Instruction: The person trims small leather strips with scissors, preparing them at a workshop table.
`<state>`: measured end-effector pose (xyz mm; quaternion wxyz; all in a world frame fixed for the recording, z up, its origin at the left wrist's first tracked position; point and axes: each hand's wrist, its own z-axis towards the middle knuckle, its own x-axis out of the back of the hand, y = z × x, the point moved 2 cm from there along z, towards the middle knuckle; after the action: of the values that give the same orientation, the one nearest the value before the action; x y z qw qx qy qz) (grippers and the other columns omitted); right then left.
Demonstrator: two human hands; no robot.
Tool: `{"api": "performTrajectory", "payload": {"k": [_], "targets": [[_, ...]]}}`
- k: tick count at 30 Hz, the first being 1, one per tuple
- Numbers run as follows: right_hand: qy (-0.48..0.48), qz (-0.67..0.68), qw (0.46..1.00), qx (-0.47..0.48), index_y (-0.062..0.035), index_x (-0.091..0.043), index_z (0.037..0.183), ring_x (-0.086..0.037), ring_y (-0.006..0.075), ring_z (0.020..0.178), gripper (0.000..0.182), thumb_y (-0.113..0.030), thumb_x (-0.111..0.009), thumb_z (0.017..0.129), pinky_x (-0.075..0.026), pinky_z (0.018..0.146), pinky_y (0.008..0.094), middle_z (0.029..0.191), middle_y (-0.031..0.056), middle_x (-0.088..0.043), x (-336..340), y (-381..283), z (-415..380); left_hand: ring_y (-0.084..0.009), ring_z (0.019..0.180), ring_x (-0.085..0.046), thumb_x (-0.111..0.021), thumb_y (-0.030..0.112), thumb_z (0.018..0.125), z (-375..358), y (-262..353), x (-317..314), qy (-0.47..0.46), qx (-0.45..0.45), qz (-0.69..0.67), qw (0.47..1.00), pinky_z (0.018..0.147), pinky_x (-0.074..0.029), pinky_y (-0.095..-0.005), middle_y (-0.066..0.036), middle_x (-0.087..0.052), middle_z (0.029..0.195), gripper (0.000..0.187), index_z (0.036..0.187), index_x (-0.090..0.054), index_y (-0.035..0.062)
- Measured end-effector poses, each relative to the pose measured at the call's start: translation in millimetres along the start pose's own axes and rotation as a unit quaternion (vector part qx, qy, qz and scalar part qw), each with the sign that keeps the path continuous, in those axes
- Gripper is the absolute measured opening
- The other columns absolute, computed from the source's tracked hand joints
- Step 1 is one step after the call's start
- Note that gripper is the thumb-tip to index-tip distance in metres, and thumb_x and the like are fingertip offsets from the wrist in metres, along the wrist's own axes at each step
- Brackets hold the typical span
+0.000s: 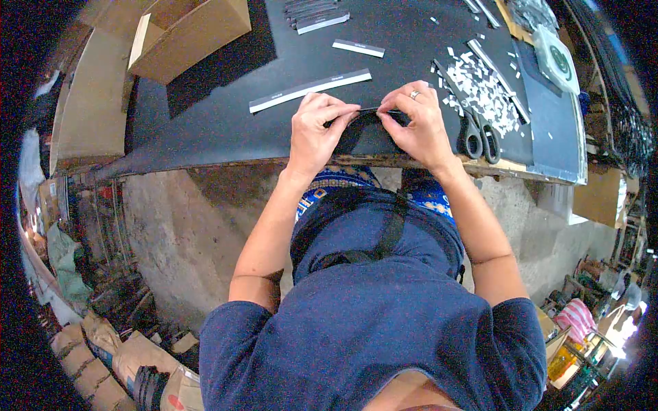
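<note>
Between my two hands, just above the table's front edge, a thin dark strip [369, 109] is stretched. My left hand [318, 130] pinches one end of it between thumb and fingertips. The other end is pinched by my right hand [417, 123], which wears a ring. Beyond the hands lies a long black-and-white strip [310, 90] with small print, and a shorter strip [358, 48] of the same look sits farther back. Black-handled scissors [480, 140] rest right of my right hand, their blades partly over a heap of small white pieces [483, 89].
A stack of dark strips [315, 14] lies at the table's back. An open cardboard box [195, 38] stands at the back left. At the right are a clear plastic container [556, 60] and a bundle of black strands [620, 103]. More cardboard [140, 363] covers the floor at lower left.
</note>
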<state>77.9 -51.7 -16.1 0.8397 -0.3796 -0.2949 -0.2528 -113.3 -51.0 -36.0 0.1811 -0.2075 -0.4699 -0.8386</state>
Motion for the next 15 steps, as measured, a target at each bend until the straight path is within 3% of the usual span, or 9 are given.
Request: {"api": "performTrajectory", "payload": {"k": [15], "targets": [[0.007,0.015,1.000,-0.009,-0.0087,-0.065,0.078,-0.058,0.0224,0.089,0.014,-0.003,-0.074,0.068,-0.040,0.084,0.0359,0.083,0.0026,-0.065,-3.1,1.7,-1.9,-0.0178,0.078,-0.061,-0.073,0.003,0.075,0.3,2.9,0.7,-0.002,0.008,-0.003,1.000,0.071,-0.048,-0.0290,-0.005,-0.068,0.079,0.016,0.089,-0.076,0.0084]]}}
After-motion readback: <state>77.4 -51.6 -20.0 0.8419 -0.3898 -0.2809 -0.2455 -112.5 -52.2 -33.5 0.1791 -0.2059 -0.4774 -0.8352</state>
